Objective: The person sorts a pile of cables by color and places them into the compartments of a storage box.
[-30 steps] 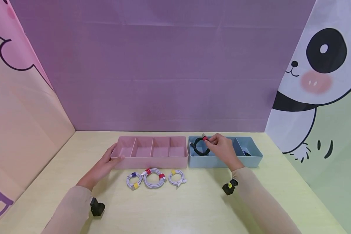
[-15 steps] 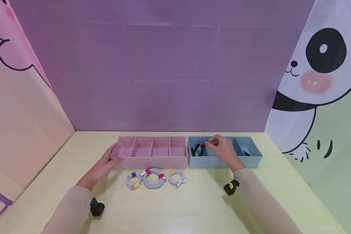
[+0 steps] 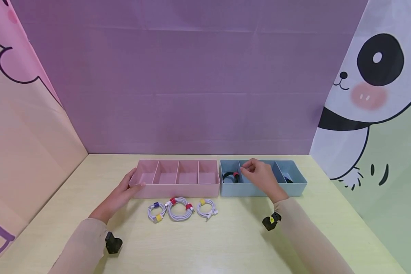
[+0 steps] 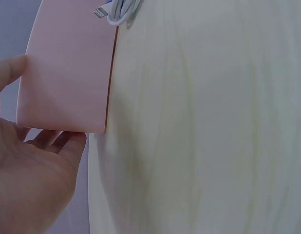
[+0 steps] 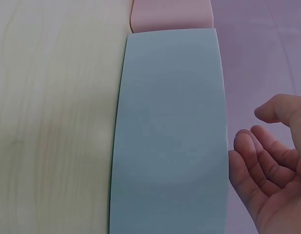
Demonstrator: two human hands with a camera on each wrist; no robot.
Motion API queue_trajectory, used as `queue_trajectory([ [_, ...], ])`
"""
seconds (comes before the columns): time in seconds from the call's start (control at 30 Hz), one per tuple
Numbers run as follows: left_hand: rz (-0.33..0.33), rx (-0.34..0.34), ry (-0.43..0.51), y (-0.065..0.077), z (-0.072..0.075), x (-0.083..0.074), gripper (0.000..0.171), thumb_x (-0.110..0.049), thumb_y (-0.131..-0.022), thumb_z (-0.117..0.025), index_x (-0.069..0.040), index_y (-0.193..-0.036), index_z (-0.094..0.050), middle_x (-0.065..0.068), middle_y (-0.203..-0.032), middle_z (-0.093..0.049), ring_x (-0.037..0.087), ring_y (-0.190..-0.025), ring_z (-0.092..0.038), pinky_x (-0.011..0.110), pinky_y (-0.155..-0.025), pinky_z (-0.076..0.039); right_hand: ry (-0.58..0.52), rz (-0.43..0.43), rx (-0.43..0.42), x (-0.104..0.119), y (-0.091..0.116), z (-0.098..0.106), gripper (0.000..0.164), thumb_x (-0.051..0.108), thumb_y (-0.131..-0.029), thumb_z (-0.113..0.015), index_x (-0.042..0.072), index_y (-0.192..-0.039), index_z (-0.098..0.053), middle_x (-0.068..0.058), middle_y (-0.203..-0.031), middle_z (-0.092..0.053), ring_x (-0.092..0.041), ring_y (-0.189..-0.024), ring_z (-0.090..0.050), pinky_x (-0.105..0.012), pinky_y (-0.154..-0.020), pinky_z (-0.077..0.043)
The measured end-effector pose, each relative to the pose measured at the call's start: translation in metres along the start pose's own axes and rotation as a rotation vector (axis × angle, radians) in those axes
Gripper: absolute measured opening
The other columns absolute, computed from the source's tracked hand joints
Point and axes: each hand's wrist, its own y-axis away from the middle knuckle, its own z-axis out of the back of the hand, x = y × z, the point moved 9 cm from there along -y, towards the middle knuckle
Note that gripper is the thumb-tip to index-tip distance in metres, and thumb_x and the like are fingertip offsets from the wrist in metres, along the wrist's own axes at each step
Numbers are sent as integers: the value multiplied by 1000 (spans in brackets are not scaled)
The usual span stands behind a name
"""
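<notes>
Only from the head view are we seeing into the boxes: a black cable (image 3: 237, 179) with a red tie is lying coiled in the leftmost compartment of the blue box (image 3: 253, 191). The right wrist view is giving us just that box's plain near wall, but it is also showing the right hand (image 3: 260, 176) from the palm side — thumb standing apart from the loosely bent fingers, a narrow gap between, holding nothing. Whether its fingertips are touching the rim we are not able to tell.

The left hand (image 3: 123, 187) is gripping the left end of the pink box (image 3: 181, 190); in the left wrist view we are seeing its thumb pressing at the rim and its fingers resting along the end wall.

On the table (image 3: 198, 247), three coiled white cables (image 3: 179, 218) are lying in a row just on the near side of the pink box, with coloured ties. The right hand is hanging over the blue box's middle — it is blocking part of our view there — while something dark (image 3: 288, 180) is lying in the rightmost compartment, too small to make out. A purple backdrop (image 3: 191, 76) is rising beyond the far edge.
</notes>
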Motion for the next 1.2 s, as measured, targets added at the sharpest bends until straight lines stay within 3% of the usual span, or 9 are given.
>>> queue_trajectory([
  [0.53, -21, -7, 9, 0, 1, -2, 93, -55, -101, -49, -15, -161, 10, 27, -164, 1, 51, -147, -5, 75, -110, -10, 14, 43, 32, 17, 5, -6, 15, 24, -95, -70, 9, -99, -68, 2, -84, -67, -15, -73, -61, -32, -61, -50],
  [1.2, -42, -16, 15, 2, 1, -7, 89, -50, -103, -50, -12, -161, 6, 27, -163, -3, 50, -147, -7, 73, -112, -11, -38, 128, 108, 39, 19, -28, 9, 20, -93, -72, 13, -97, -70, 7, -81, -65, -11, -73, -60, -31, -68, -51],
])
